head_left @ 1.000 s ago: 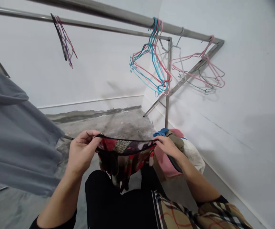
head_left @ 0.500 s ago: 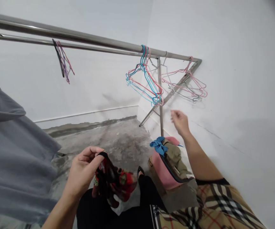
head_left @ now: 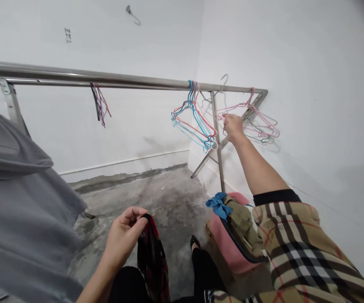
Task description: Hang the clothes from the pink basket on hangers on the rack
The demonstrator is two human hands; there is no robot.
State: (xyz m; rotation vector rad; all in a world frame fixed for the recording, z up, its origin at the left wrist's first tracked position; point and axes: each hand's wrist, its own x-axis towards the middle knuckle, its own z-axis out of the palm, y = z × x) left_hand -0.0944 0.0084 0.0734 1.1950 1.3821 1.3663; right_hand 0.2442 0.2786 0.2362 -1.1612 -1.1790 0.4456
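Note:
My left hand pinches the dark top edge of a black-and-red patterned garment, which hangs down in front of my legs. Up by the rack, my right hand has its fingers closed on a light grey clothes hanger. The hanger's hook stands above the metal rail; its lower part is partly hidden by the hand. Just left of that hand hang several blue and red hangers. Pink hangers and a dark green one hang to the right, near the rail's end.
A pink basket with olive and blue clothes stands on a cardboard box at lower right. Grey fabric hangs at left. Thin purple and black hangers hang further left on the rack. White walls meet behind it.
My right hand has risen to the grey hanger and closed on it, and its hook now sits higher over the rail. The garment in my left hand hangs straighter. The view has tilted up.

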